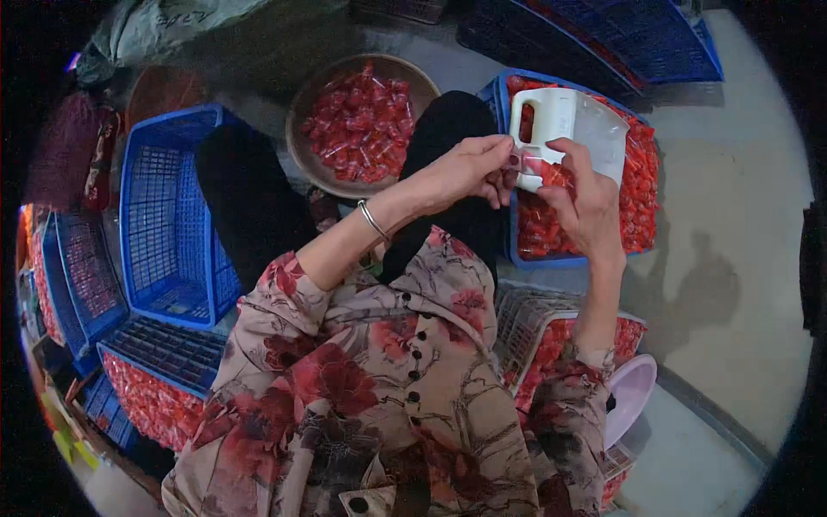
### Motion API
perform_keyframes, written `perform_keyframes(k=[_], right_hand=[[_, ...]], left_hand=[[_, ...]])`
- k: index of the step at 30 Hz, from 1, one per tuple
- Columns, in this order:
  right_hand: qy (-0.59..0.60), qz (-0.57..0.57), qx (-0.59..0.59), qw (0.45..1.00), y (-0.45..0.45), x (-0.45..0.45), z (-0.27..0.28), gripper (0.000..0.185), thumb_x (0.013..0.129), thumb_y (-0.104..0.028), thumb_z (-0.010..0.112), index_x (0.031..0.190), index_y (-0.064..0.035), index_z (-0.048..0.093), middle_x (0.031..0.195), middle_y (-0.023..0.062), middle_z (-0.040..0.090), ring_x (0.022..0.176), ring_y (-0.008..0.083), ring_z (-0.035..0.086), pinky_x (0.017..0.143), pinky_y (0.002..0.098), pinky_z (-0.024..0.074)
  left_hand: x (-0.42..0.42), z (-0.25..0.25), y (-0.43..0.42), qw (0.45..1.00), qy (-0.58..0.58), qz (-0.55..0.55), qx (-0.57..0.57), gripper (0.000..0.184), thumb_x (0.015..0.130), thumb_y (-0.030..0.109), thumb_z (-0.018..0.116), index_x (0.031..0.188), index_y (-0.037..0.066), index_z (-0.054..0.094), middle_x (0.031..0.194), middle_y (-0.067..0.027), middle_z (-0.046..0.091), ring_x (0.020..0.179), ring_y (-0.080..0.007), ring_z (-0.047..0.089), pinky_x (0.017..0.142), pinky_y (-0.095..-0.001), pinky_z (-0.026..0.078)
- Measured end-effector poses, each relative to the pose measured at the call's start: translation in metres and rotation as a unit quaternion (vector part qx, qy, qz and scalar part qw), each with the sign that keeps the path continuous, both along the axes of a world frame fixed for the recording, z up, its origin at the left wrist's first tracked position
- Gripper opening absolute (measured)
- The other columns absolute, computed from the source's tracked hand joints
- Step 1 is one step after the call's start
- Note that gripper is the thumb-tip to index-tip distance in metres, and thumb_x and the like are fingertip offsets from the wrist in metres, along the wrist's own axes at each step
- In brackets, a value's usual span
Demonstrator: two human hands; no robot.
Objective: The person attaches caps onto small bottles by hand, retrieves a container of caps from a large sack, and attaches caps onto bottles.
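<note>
My left hand (484, 168), with a silver bangle at the wrist, pinches one end of a small clear-wrapped red packet (532, 162). From the other side, the thumb and forefinger of my right hand (587, 205) curve around the packet's red part. Both hands are over a blue crate (515, 250) full of similar red packets. A white plastic jug or scoop (560, 116) with a loop handle lies on top of them, just beyond my fingers. What exactly is inside the packet is too small to make out.
Between my knees stands a round basin (295, 142) of red wrapped pieces. A blue basket (138, 185) is at the left, above a crate of red packets (146, 401). Near my right elbow are a pale crate (517, 314) and a pinkish basin (636, 396).
</note>
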State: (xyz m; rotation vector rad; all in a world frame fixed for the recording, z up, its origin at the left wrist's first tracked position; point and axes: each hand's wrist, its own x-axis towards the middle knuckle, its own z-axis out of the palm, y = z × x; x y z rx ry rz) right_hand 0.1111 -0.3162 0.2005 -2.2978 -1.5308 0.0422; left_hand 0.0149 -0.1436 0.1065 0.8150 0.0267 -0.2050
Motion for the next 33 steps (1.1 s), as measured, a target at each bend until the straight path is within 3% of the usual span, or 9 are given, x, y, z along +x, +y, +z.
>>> perform_keyframes(k=[4,6,17,19,21,23,25,28,33], right_hand=[[0.073,0.017,0.038,0.997,0.004,0.003,-0.010,0.036,0.089,-0.023,0.061,0.119,-0.0077,0.049,0.076,0.0186,0.064,0.069,0.0395,0.063,0.057,0.0436,0.0476],[0.083,0.030,0.061,0.994,0.012,-0.005,-0.013,0.026,0.091,-0.017,0.057,0.114,-0.0051,0.052,0.075,0.0175,0.063,0.069,0.0380,0.064,0.057,0.0420,0.0478],[0.144,-0.133,0.308,0.931,0.039,-0.036,-0.074,0.023,0.096,-0.023,0.048,0.096,-0.0020,0.057,0.067,0.0110,0.055,0.050,0.0211,0.052,0.048,0.0341,0.0430],[0.642,-0.268,0.142,0.704,0.037,-0.037,-0.056,0.031,0.096,-0.035,0.048,0.090,-0.0063,0.057,0.066,0.0061,0.051,0.047,0.0127,0.044,0.040,0.0261,0.0339],[0.735,-0.308,0.121,0.592,0.043,-0.041,-0.059,0.030,0.095,-0.039,0.051,0.082,-0.0117,0.054,0.052,-0.0032,0.038,0.036,0.0049,0.028,0.033,0.0184,0.0196],[0.740,-0.355,0.093,0.565,0.045,-0.048,-0.056,0.039,0.096,-0.047,0.048,0.080,-0.0121,0.050,0.057,-0.0018,0.041,0.042,0.0064,0.035,0.039,0.0193,0.0277],[0.869,-0.078,0.122,0.473,0.021,-0.035,-0.093,0.049,0.098,-0.053,0.040,0.100,-0.0064,0.054,0.066,0.0051,0.051,0.048,0.0098,0.041,0.043,0.0210,0.0341],[0.742,-0.193,0.183,0.616,-0.003,-0.052,-0.070,0.067,0.098,-0.052,0.039,0.140,0.0000,0.032,0.090,0.0163,0.061,0.055,0.0124,0.049,0.050,0.0243,0.0433],[0.509,-0.385,0.229,0.735,-0.137,-0.004,-0.106,0.044,0.097,-0.036,0.051,0.116,0.0029,0.057,0.087,0.0073,0.065,0.061,0.0099,0.056,0.059,0.0238,0.0509]], left_hand=[[-0.022,0.010,0.002,0.998,0.006,-0.020,-0.065,0.034,0.102,0.035,0.040,0.115,0.005,0.048,0.083,-0.0053,0.054,0.070,-0.0132,0.055,0.061,-0.0255,0.047],[-0.026,0.010,0.001,0.994,-0.010,0.004,0.109,0.033,0.102,0.035,0.041,0.115,0.005,0.046,0.082,-0.0053,0.053,0.066,-0.0133,0.053,0.056,-0.0252,0.044],[-0.037,-0.002,-0.008,0.941,-0.078,0.150,0.294,0.019,0.096,0.007,0.049,0.114,0.005,0.045,0.079,-0.0072,0.055,0.065,-0.0131,0.051,0.058,-0.0277,0.044],[-0.035,-0.011,0.003,0.847,-0.225,0.203,0.437,0.022,0.093,0.004,0.051,0.115,0.004,0.046,0.083,-0.0124,0.058,0.069,-0.0212,0.058,0.063,-0.0316,0.047],[-0.037,-0.010,0.006,0.822,-0.230,0.202,0.480,0.023,0.091,0.003,0.053,0.113,0.003,0.048,0.091,-0.0188,0.060,0.081,-0.0333,0.061,0.070,-0.0367,0.049],[-0.040,0.002,0.015,0.829,-0.180,0.127,0.513,0.022,0.092,0.006,0.053,0.113,0.003,0.048,0.093,-0.0208,0.061,0.087,-0.0377,0.061,0.072,-0.0370,0.049],[-0.044,0.006,0.021,0.826,-0.140,0.066,0.541,0.023,0.093,0.008,0.052,0.116,0.004,0.049,0.090,-0.0185,0.061,0.084,-0.0327,0.063,0.070,-0.0342,0.048],[-0.048,-0.006,0.037,0.805,-0.116,0.119,0.569,0.022,0.096,0.012,0.049,0.116,0.004,0.051,0.084,-0.0144,0.061,0.078,-0.0249,0.062,0.067,-0.0319,0.047],[-0.048,-0.052,0.129,0.742,0.081,0.220,0.628,0.031,0.097,0.021,0.052,0.123,0.004,0.052,0.092,-0.0143,0.062,0.087,-0.0240,0.060,0.077,-0.0347,0.047]])
